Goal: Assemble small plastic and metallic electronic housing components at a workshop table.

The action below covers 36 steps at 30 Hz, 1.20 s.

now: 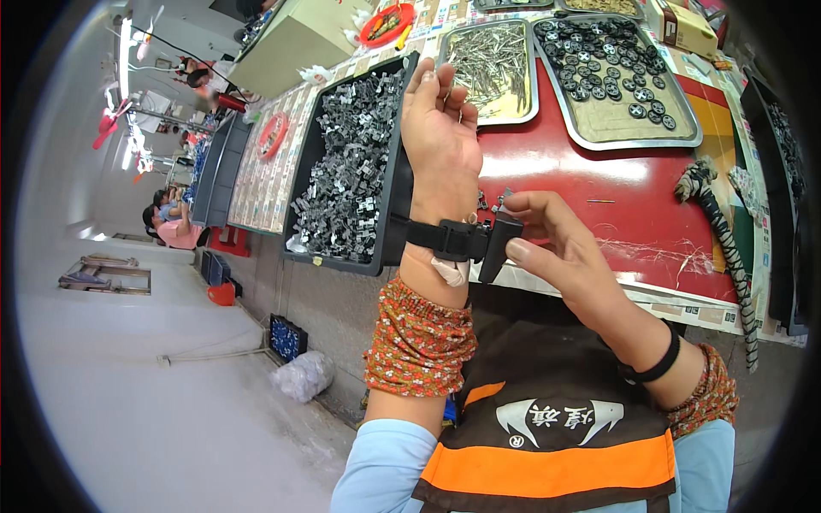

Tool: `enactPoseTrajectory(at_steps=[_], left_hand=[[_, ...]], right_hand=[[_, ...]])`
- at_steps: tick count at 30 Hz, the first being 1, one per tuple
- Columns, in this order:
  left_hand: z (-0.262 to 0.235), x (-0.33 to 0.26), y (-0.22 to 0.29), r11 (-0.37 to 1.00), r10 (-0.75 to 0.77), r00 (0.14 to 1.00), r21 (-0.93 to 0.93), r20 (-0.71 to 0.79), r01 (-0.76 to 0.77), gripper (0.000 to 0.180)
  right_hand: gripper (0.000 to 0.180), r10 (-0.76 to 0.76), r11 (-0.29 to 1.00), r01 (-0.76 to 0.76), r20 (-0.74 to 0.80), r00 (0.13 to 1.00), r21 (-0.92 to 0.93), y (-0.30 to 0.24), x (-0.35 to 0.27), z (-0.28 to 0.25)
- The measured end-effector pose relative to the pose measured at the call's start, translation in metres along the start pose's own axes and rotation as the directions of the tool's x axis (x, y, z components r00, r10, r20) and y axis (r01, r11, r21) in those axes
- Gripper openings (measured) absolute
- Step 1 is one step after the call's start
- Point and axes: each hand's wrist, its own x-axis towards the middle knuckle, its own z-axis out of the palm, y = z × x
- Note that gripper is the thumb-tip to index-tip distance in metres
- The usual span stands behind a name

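Note:
My left hand [445, 145] is raised palm up beside the black bin, fingers loosely curled and apart, with nothing in it. A black strap [432, 237] goes round my left wrist and carries a small black box-shaped device [502, 244]. My right hand [569, 248] grips that device between thumb and fingers. Just beyond it a few small dark parts [486, 203] lie on the red tabletop [556, 175], partly hidden by my fingers. The black bin [392, 192] to the left is full of small dark metal-and-plastic pieces [346, 162].
At the back stand a metal tray of thin metal parts [487, 64] and a metal tray [590, 141] with black round wheel-like parts [611, 73]. A wrapped cord-like rod [727, 244] hangs over the right edge. Red round trays [386, 26] sit farther off. People [175, 224] work at far left.

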Motion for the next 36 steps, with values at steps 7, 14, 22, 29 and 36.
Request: enactPoseTrajectory(at_steps=[7,14,22,29,36], left_hand=[[-0.003,0.007,-0.007,0.993,0.011,0.996,-0.112,-0.091,-0.021,0.02],[-0.007,0.004,-0.023,0.996,0.039,0.986,-0.068,-0.162,-0.05,0.019],[-0.001,-0.001,-0.031,0.987,0.16,0.963,0.003,-0.217,-0.163,0.019],[-0.009,0.013,-0.006,0.954,0.07,0.946,-0.257,-0.317,-0.156,0.016],[-0.014,0.004,0.016,0.575,-0.405,0.914,-0.77,0.027,0.278,0.02]], right_hand=[[0.07,-0.546,0.495,0.536,0.234,0.804,-0.684,0.004,0.006,0.015],[0.056,-0.668,0.214,0.517,0.262,0.696,-0.829,0.012,0.02,0.02],[0.049,-0.728,0.152,0.482,0.232,0.645,-0.863,0.017,0.026,0.023],[0.048,-0.644,0.149,0.56,0.35,0.68,-0.815,0.025,0.0,0.031],[0.048,-0.526,0.541,0.616,0.341,0.779,-0.573,-0.006,0.002,0.013]])
